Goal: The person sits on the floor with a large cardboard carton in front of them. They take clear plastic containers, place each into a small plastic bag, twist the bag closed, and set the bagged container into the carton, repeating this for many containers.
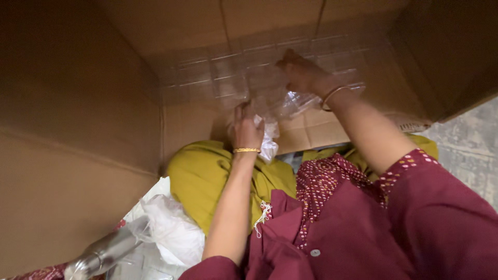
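At the far left I see the big brown cardboard box (78,129), open toward me, and low down a shiny grey metal cylinder (104,251) beside crumpled white plastic bags (171,228). My left hand (247,129) is clenched on a crumpled clear plastic wrapping (270,142). It sits in the middle of the view, just at the box opening. Inside the box, a clear plastic tray with square cells (218,78) lies against the cardboard. My right hand (301,72) presses on this tray, fingers bent, and I cannot tell if it really grips. I think it is better to hold the wrapping firmly and move the thin tray slowly, because it bends easily.
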The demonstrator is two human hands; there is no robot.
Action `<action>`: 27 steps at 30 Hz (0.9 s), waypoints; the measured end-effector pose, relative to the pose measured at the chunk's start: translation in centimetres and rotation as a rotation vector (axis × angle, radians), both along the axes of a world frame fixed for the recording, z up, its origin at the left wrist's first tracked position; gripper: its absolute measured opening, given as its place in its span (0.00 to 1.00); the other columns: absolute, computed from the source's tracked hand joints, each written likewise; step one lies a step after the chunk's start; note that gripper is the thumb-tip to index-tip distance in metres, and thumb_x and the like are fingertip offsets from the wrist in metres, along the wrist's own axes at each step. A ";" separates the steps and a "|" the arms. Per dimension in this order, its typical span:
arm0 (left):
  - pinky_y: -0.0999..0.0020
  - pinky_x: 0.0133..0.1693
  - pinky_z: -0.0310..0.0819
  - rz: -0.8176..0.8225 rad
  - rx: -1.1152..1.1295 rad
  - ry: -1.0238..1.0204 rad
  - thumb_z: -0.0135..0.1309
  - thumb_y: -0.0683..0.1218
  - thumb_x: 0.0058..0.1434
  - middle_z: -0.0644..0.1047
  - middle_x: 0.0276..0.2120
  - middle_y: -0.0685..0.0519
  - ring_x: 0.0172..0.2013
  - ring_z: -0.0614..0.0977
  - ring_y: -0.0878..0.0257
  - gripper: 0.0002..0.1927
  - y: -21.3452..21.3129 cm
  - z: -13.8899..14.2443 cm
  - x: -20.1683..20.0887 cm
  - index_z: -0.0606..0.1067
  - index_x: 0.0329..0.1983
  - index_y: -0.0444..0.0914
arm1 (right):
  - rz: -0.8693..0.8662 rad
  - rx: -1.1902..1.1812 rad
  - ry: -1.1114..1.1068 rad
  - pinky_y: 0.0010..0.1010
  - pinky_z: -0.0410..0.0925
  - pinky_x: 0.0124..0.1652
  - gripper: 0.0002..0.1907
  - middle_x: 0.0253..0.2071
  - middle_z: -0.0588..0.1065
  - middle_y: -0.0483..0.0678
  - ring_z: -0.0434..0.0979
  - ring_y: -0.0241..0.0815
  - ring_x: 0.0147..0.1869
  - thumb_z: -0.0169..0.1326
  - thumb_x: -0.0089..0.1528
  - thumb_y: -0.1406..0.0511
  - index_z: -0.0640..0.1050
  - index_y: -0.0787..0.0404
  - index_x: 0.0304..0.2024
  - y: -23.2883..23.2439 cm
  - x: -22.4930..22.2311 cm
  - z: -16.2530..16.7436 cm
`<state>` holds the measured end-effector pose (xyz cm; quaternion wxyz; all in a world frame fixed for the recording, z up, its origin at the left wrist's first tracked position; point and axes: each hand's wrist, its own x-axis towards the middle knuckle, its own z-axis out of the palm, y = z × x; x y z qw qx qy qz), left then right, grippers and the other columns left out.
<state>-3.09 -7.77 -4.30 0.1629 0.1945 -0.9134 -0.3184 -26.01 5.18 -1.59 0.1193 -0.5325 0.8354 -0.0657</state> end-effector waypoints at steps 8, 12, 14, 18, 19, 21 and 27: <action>0.53 0.45 0.78 -0.044 0.037 0.013 0.62 0.48 0.56 0.73 0.54 0.47 0.54 0.79 0.47 0.34 0.3 -0.2 -0.1 0.70 0.67 0.43 | -0.006 -0.041 0.010 0.46 0.67 0.63 0.40 0.60 0.71 0.63 0.72 0.63 0.64 0.65 0.47 0.69 0.71 0.66 0.64 0.9 -0.8 -0.4; 0.46 0.37 0.76 -0.001 0.104 -0.253 0.60 0.48 0.61 0.76 0.48 0.38 0.38 0.82 0.39 0.33 0.5 -1.1 -2.1 0.64 0.69 0.49 | -0.387 0.124 -0.149 0.48 0.71 0.58 0.32 0.57 0.76 0.68 0.78 0.63 0.58 0.63 0.59 0.63 0.73 0.67 0.64 3.6 -2.6 4.0; 0.44 0.38 0.75 0.016 0.130 -0.345 0.56 0.48 0.66 0.81 0.35 0.38 0.36 0.82 0.39 0.34 0.4 -1.8 -3.6 0.59 0.74 0.50 | -0.355 -0.164 -0.123 0.46 0.70 0.58 0.37 0.60 0.75 0.66 0.76 0.60 0.61 0.63 0.59 0.64 0.70 0.66 0.69 6.5 -2.5 7.3; 0.45 0.34 0.76 0.040 0.045 -0.221 0.58 0.44 0.57 0.82 0.31 0.41 0.33 0.83 0.41 0.41 0.3 -3.2 -5.6 0.57 0.73 0.50 | -0.413 -0.519 -0.060 0.42 0.72 0.59 0.40 0.64 0.72 0.61 0.74 0.52 0.66 0.65 0.57 0.70 0.69 0.64 0.71 12.1 3.5 10.4; 0.45 0.34 0.76 0.021 0.068 -0.208 0.58 0.43 0.56 0.82 0.31 0.41 0.32 0.83 0.41 0.42 0.3 -3.5 -5.7 0.55 0.74 0.49 | -0.542 -0.543 -0.213 0.38 0.73 0.56 0.41 0.62 0.72 0.59 0.74 0.48 0.65 0.64 0.55 0.70 0.68 0.62 0.71 12.8 5.5 10.3; 0.48 0.37 0.77 -0.057 0.178 -0.130 0.56 0.46 0.58 0.83 0.34 0.42 0.34 0.84 0.42 0.42 0.6 -3.8 -5.1 0.55 0.76 0.48 | -0.651 -0.560 -0.254 0.35 0.73 0.51 0.39 0.59 0.69 0.60 0.73 0.46 0.60 0.64 0.57 0.71 0.69 0.61 0.72 14.0 9.8 10.1; 0.55 0.59 0.70 -0.449 0.895 -0.117 0.38 0.75 0.68 0.74 0.66 0.45 0.64 0.74 0.52 0.42 1.6 -2.5 -1.0 0.66 0.74 0.45 | -0.881 -0.667 -1.015 0.31 0.75 0.48 0.37 0.56 0.77 0.44 0.79 0.39 0.53 0.63 0.56 0.67 0.70 0.58 0.69 14.6 18.9 8.2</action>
